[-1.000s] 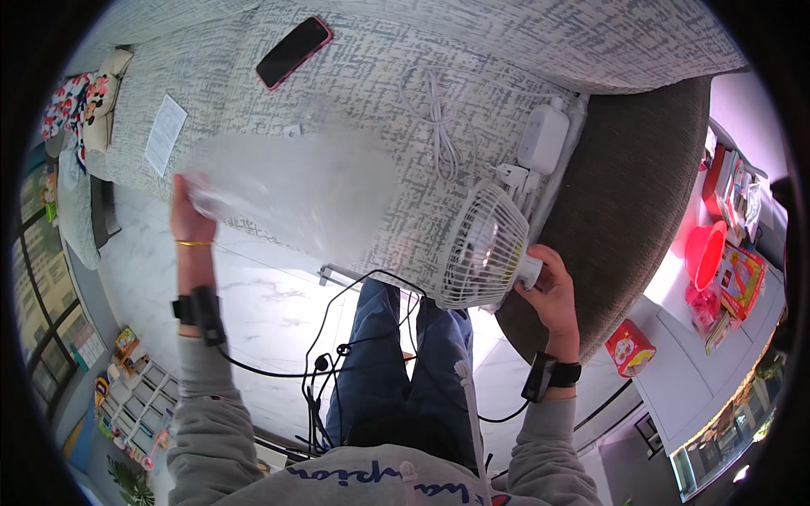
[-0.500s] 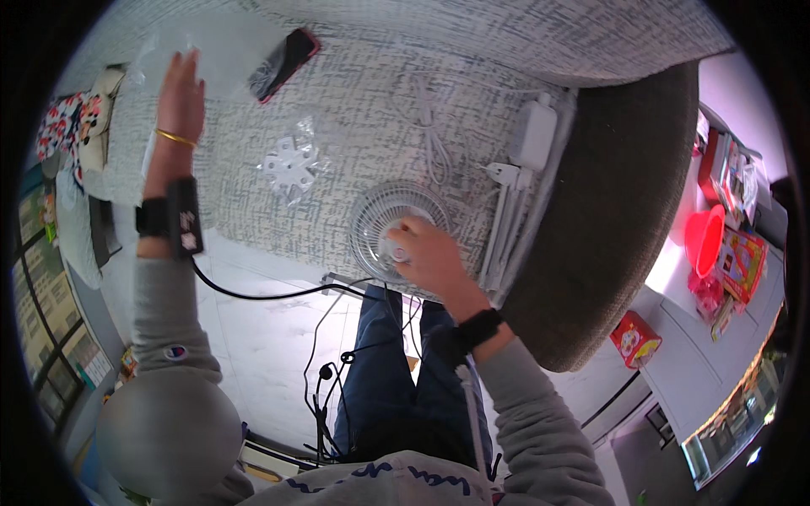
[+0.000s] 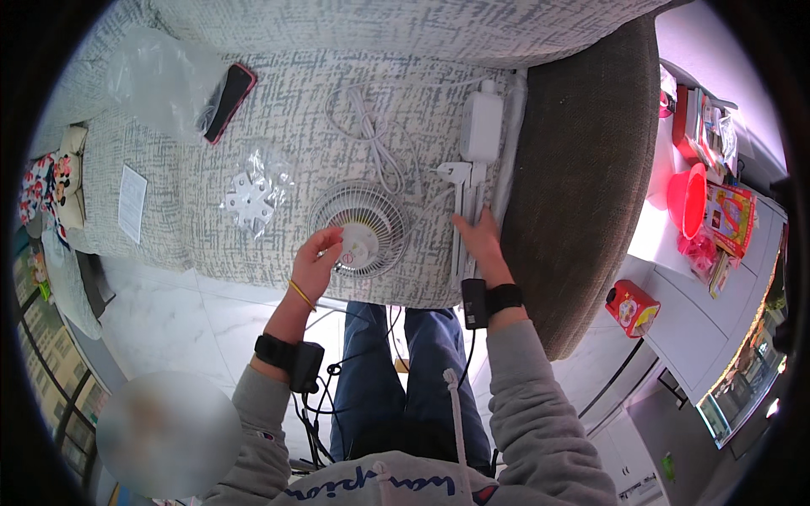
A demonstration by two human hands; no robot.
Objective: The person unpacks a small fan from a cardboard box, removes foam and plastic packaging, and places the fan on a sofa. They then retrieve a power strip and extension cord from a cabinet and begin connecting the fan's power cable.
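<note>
A round fan head [image 3: 384, 215] with a wire guard and pale hub lies on the sofa seat, near its front edge. My left hand [image 3: 314, 268] is at its left side, fingers curled in at the rim of the hub. To the right, a folded white stand [image 3: 463, 198] of slim rods lies lengthwise. My right hand [image 3: 483, 243] is over its lower part, thumb on one side and fingers on the other. Above the stand sits a white box-shaped piece [image 3: 482, 126]. A white cable [image 3: 371, 139] is loosely bundled left of that piece.
Left of the fan is a white notched disc [image 3: 250, 201] in clear wrap. Farther back lie a phone [image 3: 229, 103] and a clear plastic bag [image 3: 164, 80]. A paper sheet [image 3: 132, 202] is at far left. The brown sofa arm [image 3: 582, 185] rises at right.
My left hand has come from the plastic bag at the far left to the fan head. My right hand has left the fan's hub and moved right to the folded stand.
</note>
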